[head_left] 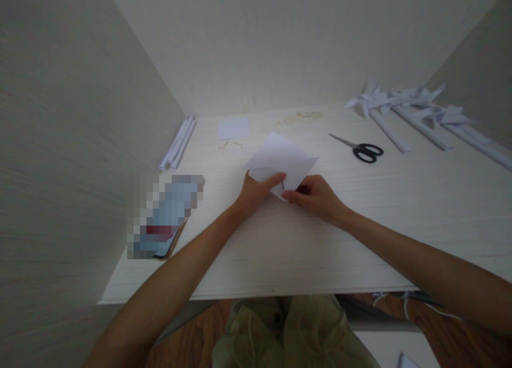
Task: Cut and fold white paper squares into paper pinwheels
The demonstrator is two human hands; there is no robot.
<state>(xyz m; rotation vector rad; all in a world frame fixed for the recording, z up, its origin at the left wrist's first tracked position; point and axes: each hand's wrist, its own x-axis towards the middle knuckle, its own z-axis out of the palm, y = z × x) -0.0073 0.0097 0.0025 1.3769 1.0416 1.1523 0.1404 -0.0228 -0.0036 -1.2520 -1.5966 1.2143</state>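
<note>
From afar I see the left hand (259, 189) clasping the paper (278, 157) over the tabletop (256, 256), left of the scissors (362, 148); the right hand (318, 193) pinches its near corner.

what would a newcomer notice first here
Probably the paper, held over the table between the left hand and right hand. Next, perhaps the black-handled scissors to its right, then the white pinwheels toward the far right corner.

My whitish table (440, 213) is boxed in on three sides by pale walls (260, 48), dimly lit, with brown wooden floor (192, 336) below
</note>
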